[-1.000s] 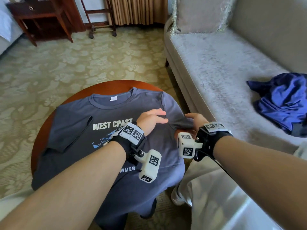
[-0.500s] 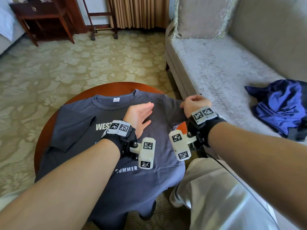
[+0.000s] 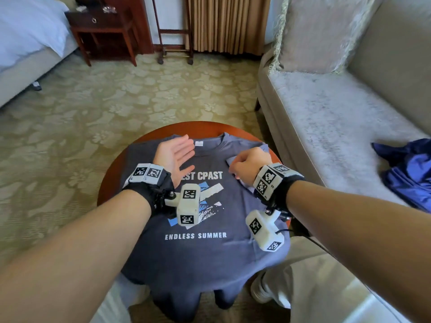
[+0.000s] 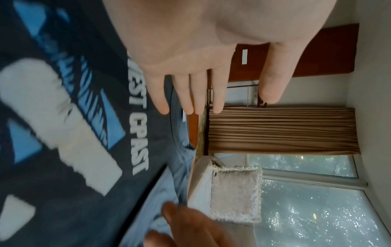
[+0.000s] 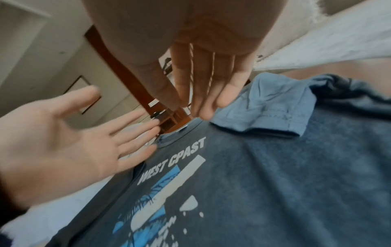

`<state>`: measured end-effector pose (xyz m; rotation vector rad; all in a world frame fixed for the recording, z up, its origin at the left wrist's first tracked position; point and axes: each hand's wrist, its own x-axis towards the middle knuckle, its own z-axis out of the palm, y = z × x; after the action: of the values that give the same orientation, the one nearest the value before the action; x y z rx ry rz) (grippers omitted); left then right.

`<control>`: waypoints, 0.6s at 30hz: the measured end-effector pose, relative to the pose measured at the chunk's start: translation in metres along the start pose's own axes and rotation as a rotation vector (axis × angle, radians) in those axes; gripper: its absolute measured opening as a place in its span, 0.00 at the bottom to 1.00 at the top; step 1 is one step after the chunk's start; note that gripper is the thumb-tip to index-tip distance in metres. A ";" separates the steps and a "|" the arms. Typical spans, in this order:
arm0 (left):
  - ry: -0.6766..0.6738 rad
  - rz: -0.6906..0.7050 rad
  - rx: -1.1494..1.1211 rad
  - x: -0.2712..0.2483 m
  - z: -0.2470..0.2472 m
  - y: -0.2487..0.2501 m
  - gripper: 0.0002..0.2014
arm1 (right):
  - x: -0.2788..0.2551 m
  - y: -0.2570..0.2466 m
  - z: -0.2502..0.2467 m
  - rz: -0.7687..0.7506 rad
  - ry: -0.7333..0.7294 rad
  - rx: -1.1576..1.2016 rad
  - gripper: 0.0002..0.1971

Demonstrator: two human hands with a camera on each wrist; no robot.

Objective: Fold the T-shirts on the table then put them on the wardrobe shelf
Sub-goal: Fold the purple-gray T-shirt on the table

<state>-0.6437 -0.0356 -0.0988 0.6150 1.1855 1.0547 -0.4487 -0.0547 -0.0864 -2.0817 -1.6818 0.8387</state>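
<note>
- Honestly, I'd worry the folded sleeve point(image 5: 273, 107) springs back: my right hand point(image 3: 247, 164) hangs just over it, fingers loose, holding nothing.
- My left hand point(image 3: 173, 155) lies flat and empty on the shirt point(image 3: 233, 250); its hem overhangs the bench point(image 3: 112, 173) and could drag the shirt off.

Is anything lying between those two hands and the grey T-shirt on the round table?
Nothing visible does. The left hand hangs open just above the grey T-shirt near the collar, and the right hand is by the folded-in sleeve, fingers extended.

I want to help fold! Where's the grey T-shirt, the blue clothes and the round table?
grey T-shirt point(image 3: 242, 252): head view, plain front below the print.
blue clothes point(image 3: 410, 169): head view, middle of the heap on the sofa.
round table point(image 3: 193, 128): head view, bare far rim.
</note>
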 end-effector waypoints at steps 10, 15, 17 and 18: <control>0.591 0.212 0.491 0.031 -0.089 0.041 0.15 | 0.070 0.013 -0.005 0.399 0.213 0.018 0.24; 0.627 0.073 0.684 0.047 -0.101 0.045 0.14 | 0.127 0.041 0.020 0.445 0.158 -0.119 0.36; 0.583 0.030 0.846 0.063 -0.112 0.041 0.36 | 0.103 0.019 0.017 0.444 0.183 -0.101 0.33; 0.570 0.016 0.914 0.070 -0.117 0.043 0.41 | 0.093 0.009 0.014 0.446 0.169 -0.121 0.32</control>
<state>-0.7666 0.0303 -0.1286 1.0550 2.1992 0.6649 -0.4391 0.0313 -0.1246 -2.5819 -1.2260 0.6678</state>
